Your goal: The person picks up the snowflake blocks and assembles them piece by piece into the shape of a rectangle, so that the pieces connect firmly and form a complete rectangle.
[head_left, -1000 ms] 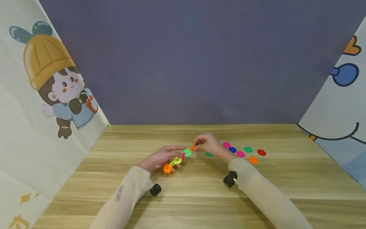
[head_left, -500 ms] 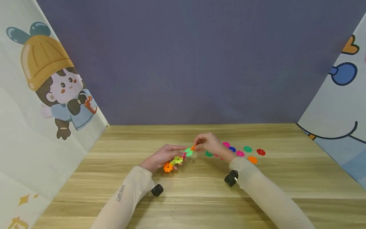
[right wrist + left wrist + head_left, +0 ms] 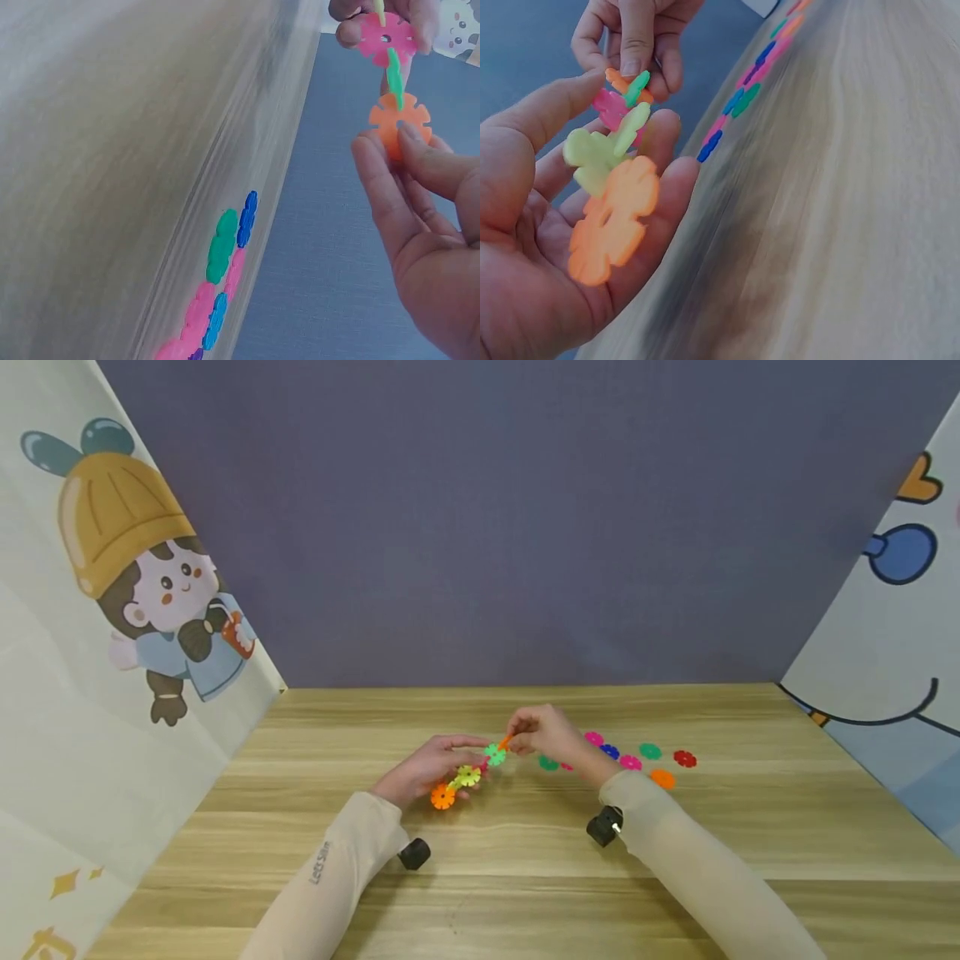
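A chain of slotted plastic snowflake discs runs between both hands, held above the table. My left hand (image 3: 429, 767) holds it with fingers curled about its middle. An orange disc (image 3: 615, 217) forms the near end, followed by yellow-green discs (image 3: 592, 157), a pink disc (image 3: 375, 37) and a light green disc (image 3: 495, 754). At the far end is another orange disc (image 3: 388, 124), which my right hand (image 3: 551, 733) pinches between thumb and fingers. In the right wrist view the light green disc's edge meets that orange disc; how deeply the slots engage is hard to tell.
Loose discs lie flat on the wooden table (image 3: 480, 893) to the right, among them a red disc (image 3: 685, 759), an orange one (image 3: 662, 779) and a green one (image 3: 222, 246). The right forearm covers part of them. A grey-blue panel (image 3: 480, 527) stands behind the table.
Both hands stay close together, with the chain rising slightly at its near end. The right hand keeps its pinch on the far orange disc, whose angle shifts a little against the light green one.
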Demonstrator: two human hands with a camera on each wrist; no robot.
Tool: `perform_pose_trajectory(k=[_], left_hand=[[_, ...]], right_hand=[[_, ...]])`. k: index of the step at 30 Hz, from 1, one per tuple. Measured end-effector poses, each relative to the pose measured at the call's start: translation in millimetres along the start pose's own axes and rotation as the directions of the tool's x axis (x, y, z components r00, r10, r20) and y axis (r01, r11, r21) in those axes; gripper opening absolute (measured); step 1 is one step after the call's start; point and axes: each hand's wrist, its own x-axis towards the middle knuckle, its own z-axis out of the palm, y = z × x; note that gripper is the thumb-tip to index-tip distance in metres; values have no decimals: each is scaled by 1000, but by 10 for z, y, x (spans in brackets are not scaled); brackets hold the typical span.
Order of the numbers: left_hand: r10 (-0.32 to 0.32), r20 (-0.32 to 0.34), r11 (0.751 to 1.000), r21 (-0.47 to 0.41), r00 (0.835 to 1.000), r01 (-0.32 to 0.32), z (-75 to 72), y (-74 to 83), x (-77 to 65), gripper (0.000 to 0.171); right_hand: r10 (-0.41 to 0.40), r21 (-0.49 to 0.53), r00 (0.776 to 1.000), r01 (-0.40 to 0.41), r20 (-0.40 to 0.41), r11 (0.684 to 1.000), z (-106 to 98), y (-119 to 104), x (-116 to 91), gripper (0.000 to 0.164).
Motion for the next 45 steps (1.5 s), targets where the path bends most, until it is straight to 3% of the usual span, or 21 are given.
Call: perform_pose_trajectory(k=[6,10,13,21,27,34,45], left_hand=[[7,15,1000,2,1000,-7,-5,-50,-1,43],[9,-2,1000,10,1000,-9,-9,-70,-13,44],[-2,-6,1000,-7,1000,2,-15,-70,-18,45],[-15,-26,1000,1,1000,15,-46,-48,-47,44],[-13,-22,1000,21,1000,14,-50,-75,-69,46],[6,-5,1000,6,1000,-6,-53,-86,-66,46],[27,1,999,-19,1000,-27,-14,-86,-66,44]], right_hand=[[6,-35,1000,-5,13,999,-34,52,0,7],[-40,-63,999,38,-31,997,-108,136,12,17],[-30,-77,997,25,-64,997,-169,188,24,26],[97,-224,995,-100,-22,970,-248,261,72,47],[286,-225,957,-269,46,937,-226,352,122,57],[336,-276,941,-315,32,908,-183,339,132,39],[319,-313,947,-310,-24,898,-122,324,113,26]])
